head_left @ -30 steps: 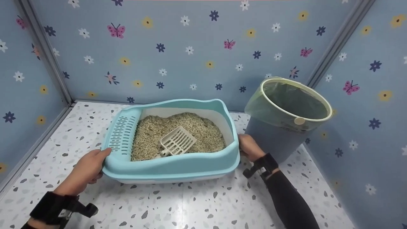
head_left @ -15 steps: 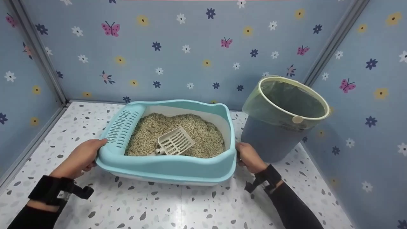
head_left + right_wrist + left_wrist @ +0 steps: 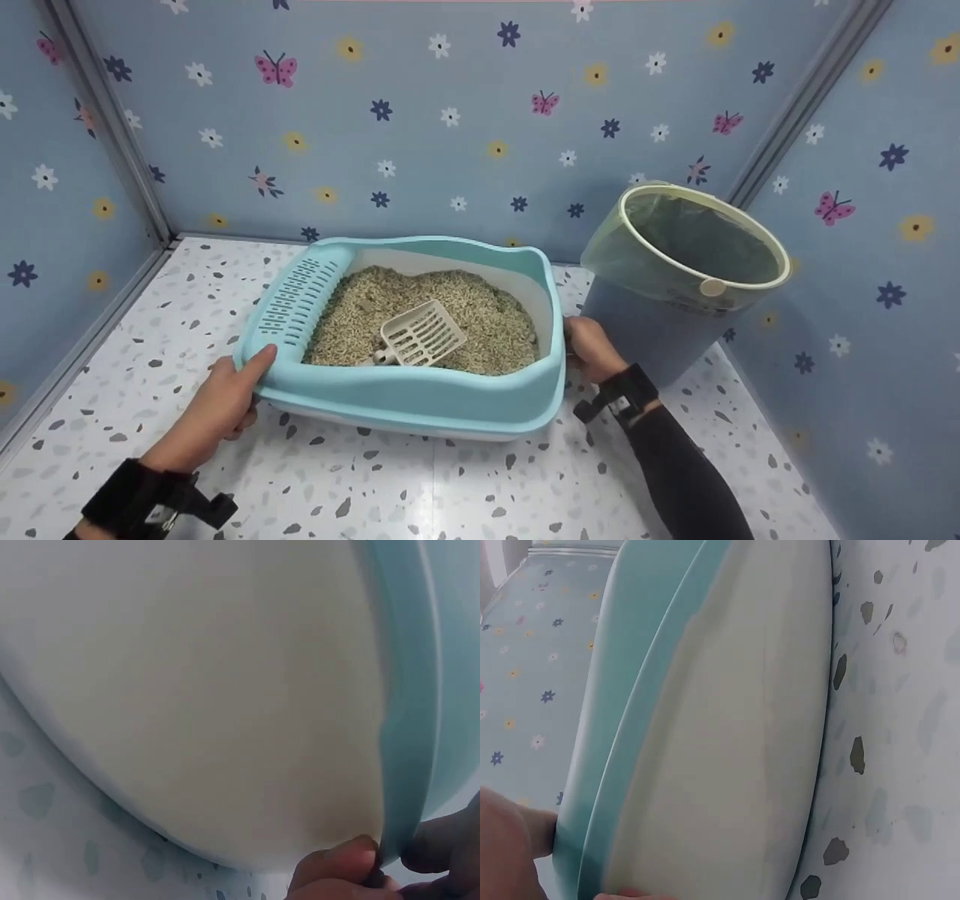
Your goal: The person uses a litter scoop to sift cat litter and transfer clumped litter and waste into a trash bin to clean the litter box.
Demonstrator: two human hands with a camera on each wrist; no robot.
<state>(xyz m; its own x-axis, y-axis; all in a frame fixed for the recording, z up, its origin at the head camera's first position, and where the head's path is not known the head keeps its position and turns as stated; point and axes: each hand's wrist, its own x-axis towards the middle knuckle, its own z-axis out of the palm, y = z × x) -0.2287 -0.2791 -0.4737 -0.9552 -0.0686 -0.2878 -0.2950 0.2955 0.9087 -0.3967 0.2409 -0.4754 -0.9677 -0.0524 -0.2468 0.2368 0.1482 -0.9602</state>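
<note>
A litter box (image 3: 442, 397) with a turquoise rim and a white base sits on the speckled floor, filled with tan pellet litter (image 3: 495, 322). A beige slotted scoop (image 3: 424, 334) lies on the litter. My left hand (image 3: 217, 405) grips the rim at the front left corner, thumb on top and fingers beneath. My right hand (image 3: 596, 349) grips the rim at the right end. In the right wrist view, its fingers (image 3: 337, 862) pinch the turquoise rim from below and outside. The left wrist view shows the white side wall (image 3: 727, 727) close to the floor.
A blue-grey trash bin (image 3: 652, 322) with a cream ring and a green liner bag (image 3: 615, 255) stands right behind my right hand. Flowered wall panels (image 3: 450, 135) close in the back and both sides. Speckled floor (image 3: 390, 487) extends in front of the box.
The litter box has turned slightly, its left end moving back and its right end coming nearer. My left thumb lies further over the rim. Both hands keep their grip throughout.
</note>
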